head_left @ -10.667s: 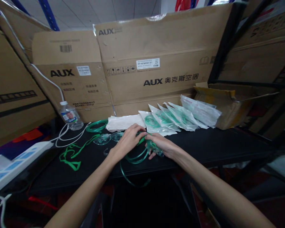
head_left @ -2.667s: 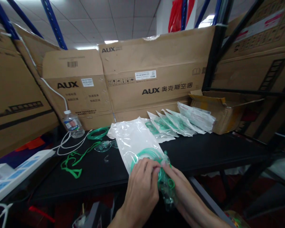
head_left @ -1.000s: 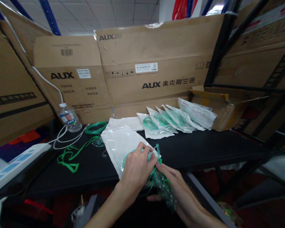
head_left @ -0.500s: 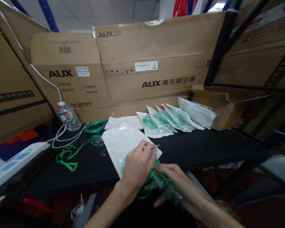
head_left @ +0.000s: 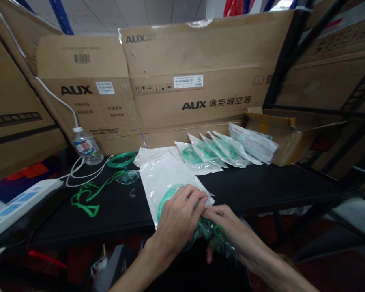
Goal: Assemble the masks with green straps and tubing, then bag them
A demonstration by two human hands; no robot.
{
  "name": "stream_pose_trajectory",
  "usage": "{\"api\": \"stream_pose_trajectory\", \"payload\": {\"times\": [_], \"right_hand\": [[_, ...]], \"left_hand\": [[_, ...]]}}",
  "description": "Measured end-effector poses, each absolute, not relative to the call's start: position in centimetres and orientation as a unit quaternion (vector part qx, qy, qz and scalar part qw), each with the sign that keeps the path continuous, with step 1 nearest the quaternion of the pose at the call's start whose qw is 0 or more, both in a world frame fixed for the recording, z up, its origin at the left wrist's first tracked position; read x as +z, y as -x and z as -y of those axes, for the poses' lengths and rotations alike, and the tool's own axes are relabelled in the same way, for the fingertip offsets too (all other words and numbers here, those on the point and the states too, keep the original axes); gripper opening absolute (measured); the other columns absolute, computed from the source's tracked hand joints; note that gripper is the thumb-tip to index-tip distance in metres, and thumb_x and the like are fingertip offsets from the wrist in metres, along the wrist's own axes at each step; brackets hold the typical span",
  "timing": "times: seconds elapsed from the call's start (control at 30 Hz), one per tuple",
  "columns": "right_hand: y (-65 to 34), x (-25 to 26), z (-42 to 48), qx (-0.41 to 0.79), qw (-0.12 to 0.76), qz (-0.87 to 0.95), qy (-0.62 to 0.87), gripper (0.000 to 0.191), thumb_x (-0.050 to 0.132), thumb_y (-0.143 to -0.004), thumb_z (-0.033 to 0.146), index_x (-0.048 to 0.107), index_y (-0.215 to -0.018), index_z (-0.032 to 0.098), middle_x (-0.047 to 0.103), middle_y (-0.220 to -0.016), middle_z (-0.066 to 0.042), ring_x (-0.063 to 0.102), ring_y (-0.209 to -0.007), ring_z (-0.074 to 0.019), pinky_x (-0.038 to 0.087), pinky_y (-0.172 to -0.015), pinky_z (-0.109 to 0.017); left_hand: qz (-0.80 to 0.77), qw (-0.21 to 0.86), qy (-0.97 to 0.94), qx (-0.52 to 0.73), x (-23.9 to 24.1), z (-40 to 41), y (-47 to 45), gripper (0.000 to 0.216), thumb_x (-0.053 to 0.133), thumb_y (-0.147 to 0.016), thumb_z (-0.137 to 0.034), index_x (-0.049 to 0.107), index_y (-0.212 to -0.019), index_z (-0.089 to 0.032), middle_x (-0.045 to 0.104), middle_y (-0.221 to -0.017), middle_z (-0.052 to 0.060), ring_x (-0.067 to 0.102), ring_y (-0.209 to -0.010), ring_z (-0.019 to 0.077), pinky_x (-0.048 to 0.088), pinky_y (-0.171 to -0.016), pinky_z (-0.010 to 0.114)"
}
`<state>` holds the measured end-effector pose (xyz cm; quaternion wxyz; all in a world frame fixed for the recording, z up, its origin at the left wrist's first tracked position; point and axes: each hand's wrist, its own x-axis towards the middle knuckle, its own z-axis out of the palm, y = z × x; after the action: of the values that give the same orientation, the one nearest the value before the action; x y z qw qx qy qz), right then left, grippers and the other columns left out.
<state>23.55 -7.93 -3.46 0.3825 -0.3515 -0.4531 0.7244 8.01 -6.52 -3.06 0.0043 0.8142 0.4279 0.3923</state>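
Note:
My left hand (head_left: pixel 177 221) is closed on a coil of green tubing (head_left: pixel 167 198) at the mouth of a clear plastic bag (head_left: pixel 164 178) that lies on the black table (head_left: pixel 261 186). Part of the coil sits inside the bag. My right hand (head_left: pixel 228 227) grips the clear mask with green fittings (head_left: pixel 217 239) joined to that tubing, just off the table's front edge. Both hands touch each other at the bag's opening.
A row of several sealed bags with green tubing (head_left: pixel 219 152) lies behind, beside an open cardboard box (head_left: pixel 287 138). To the left lie loose green tubing (head_left: pixel 121 160), a green strap (head_left: pixel 86 198), a clear mask (head_left: pixel 127 177), a water bottle (head_left: pixel 85 146) and a white power strip (head_left: pixel 21 202).
Over the last second the hands moved a little right and the green coil slid further into the bag. Ten seconds ago the tubing was being coiled on the table without a bag.

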Motion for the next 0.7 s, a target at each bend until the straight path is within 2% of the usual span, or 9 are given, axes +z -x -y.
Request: {"api": "stream_pose_trajectory", "payload": {"times": [0.17,0.27,0.47,0.57,0.7], "right_hand": [[-23.3,-3.8,7.7,0.692,0.465,0.422,0.355,0.043,0.074,-0.084,0.056,0.075,-0.093,0.013,0.06,-0.075,-0.002,0.053,-0.06,-0.0126,0.051,-0.041,-0.021],[-23.1,-4.2,7.7,0.704,0.49,0.374,0.353,0.038,0.075,-0.084,0.051,0.074,-0.089,0.013,0.058,-0.071,0.0,0.049,-0.057,-0.0096,0.048,-0.048,-0.02],[-23.5,-4.2,7.5,0.795,0.475,0.266,0.267,0.013,0.071,-0.077,0.027,0.074,-0.087,0.018,0.066,-0.08,0.0,0.057,-0.067,-0.014,0.05,-0.061,-0.025],[-23.8,-4.0,7.7,0.791,0.471,0.292,0.259,0.023,0.073,-0.075,0.017,0.075,-0.097,0.021,0.07,-0.086,0.001,0.062,-0.076,-0.0145,0.051,-0.071,-0.025],[-23.4,-3.9,8.3,0.764,0.473,0.344,0.272,0.047,0.079,-0.076,0.017,0.069,-0.121,0.026,0.073,-0.113,-0.002,0.067,-0.102,-0.0186,0.048,-0.094,-0.03]], "left_hand": [[-0.474,0.026,-0.787,0.394,-3.8,7.5,-8.7,0.01,0.052,-0.102,-0.02,0.063,-0.101,-0.022,0.067,-0.1,0.002,0.066,-0.093,0.0188,0.053,-0.083,0.031],[-0.484,0.006,-0.781,0.394,-4.2,7.6,-9.4,0.01,0.053,-0.101,-0.019,0.062,-0.102,-0.022,0.067,-0.098,0.002,0.067,-0.093,0.0198,0.054,-0.082,0.032],[-0.507,0.017,-0.77,0.387,-3.5,7.0,-9.5,0.011,0.055,-0.1,-0.019,0.065,-0.1,-0.022,0.068,-0.099,0.002,0.068,-0.086,0.0182,0.054,-0.076,0.03],[-0.495,0.043,-0.773,0.395,-2.9,7.1,-9.3,0.011,0.056,-0.099,-0.02,0.066,-0.1,-0.022,0.068,-0.098,0.001,0.067,-0.085,0.0171,0.054,-0.076,0.029],[-0.478,0.051,-0.771,0.418,-2.4,7.5,-9.2,0.012,0.056,-0.099,-0.02,0.068,-0.097,-0.022,0.069,-0.094,0.002,0.066,-0.084,0.0168,0.053,-0.076,0.029]]}}
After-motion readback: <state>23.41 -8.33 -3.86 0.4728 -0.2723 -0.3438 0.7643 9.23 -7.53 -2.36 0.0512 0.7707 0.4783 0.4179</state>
